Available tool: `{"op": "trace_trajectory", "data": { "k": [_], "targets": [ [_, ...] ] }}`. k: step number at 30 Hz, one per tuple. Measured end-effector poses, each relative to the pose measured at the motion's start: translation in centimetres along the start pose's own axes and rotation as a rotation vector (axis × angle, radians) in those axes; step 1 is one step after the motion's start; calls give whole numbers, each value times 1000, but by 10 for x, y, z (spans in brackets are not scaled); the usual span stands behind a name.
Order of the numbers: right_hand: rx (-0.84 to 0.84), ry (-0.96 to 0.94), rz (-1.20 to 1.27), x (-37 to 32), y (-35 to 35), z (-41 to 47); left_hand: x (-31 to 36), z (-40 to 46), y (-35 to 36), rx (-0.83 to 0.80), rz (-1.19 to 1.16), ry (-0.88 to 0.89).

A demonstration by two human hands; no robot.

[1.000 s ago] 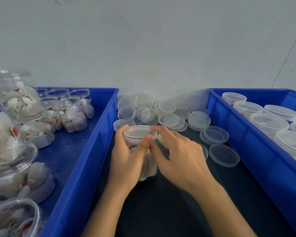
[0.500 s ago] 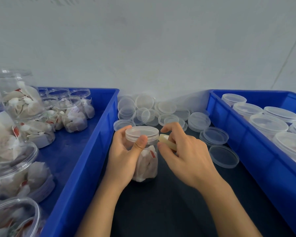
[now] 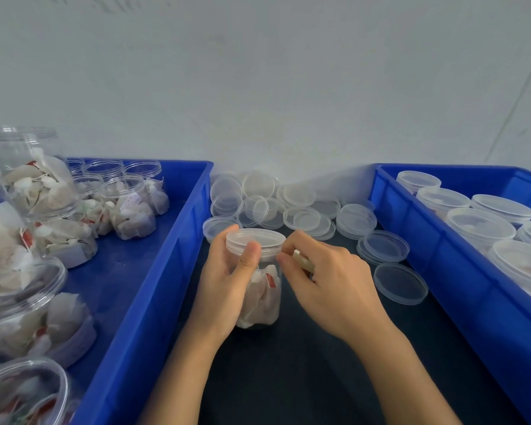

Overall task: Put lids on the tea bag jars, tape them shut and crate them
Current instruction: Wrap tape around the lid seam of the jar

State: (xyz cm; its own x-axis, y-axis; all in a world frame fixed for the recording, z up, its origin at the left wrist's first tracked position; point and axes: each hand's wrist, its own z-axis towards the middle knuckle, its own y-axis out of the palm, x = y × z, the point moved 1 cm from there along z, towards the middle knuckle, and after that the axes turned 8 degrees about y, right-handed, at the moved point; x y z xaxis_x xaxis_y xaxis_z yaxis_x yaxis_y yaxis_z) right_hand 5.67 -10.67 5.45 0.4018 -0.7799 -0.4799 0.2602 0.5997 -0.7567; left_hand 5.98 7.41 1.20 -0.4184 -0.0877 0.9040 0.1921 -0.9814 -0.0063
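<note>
A clear jar of tea bags (image 3: 262, 297) stands upright on the dark table between two blue crates, with a clear lid (image 3: 255, 240) on top. My left hand (image 3: 227, 283) grips the jar from the left, thumb pressed on the lid's rim. My right hand (image 3: 325, 280) sits at the jar's right side. Its fingers curl round a small cream roll of tape (image 3: 302, 261) and its fingertips touch the lid's edge.
Loose clear lids (image 3: 301, 210) are heaped behind the jar, and single lids (image 3: 400, 283) lie to the right. The left blue crate (image 3: 166, 256) holds several open jars of tea bags (image 3: 129, 210). The right blue crate (image 3: 426, 256) holds several lidded jars (image 3: 480, 227).
The jar came upright and my left thumb moved up onto the lid's rim. My right hand drew back slightly, then brought the tape roll to the lid's right edge.
</note>
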Motion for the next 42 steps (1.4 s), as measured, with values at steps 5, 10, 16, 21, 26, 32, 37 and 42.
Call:
{"op": "trace_trajectory", "data": {
  "k": [5,10,16,21,26,32,37,42],
  "targets": [
    [46,-29,-64,1,0,0,-1,1,9,51,149,28],
    [93,-60,-135,1,-2,-1,0,-1,11,66,208,38],
    [99,-69,-171,2,-7,-1,0,-2,10,56,212,20],
    [15,-38,-123,5,-11,-1,-1,-3,6,-21,192,33],
    [14,-1,-85,6,-12,1,-2,-3,4,-55,203,43],
    [93,52,-35,3,-7,0,-1,-4,8,59,288,60],
    [176,120,-62,-2,1,2,5,-5,16,223,418,72],
    [181,241,-53,-1,3,5,10,-4,22,283,586,85]
  ]
}}
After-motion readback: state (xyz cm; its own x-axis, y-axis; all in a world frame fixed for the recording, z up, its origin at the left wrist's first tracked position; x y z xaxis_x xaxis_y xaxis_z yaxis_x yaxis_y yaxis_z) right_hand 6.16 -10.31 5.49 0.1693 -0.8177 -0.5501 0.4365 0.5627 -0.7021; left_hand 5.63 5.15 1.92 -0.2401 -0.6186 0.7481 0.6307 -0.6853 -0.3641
